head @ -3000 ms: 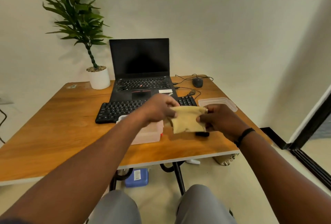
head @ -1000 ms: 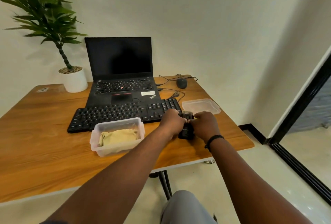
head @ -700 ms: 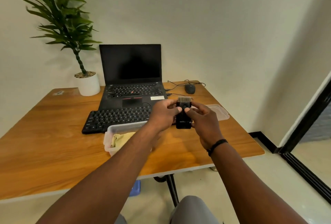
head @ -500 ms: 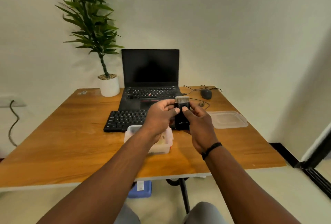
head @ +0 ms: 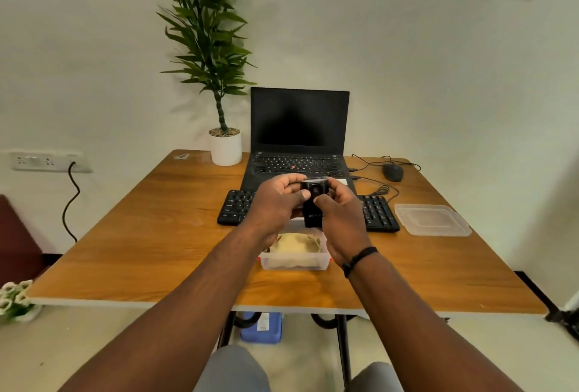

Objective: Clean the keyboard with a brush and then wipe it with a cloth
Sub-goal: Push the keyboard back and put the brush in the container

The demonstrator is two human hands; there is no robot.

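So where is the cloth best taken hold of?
Pinch the cloth at its bunched top, coming straight down: it lies crumpled in the open tub, whose walls block the sides. Both hands are busy with the brush.

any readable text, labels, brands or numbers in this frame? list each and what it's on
Nothing can be read.
Brush: faint light marking low on its black body, too blurred to read.
Laptop: white sticker on the palm rest, mostly hidden by the right hand.
Keyboard: key legends too small.
Blue container under the table: white label, print too small.
Small tag at the table's far left corner: blurred.
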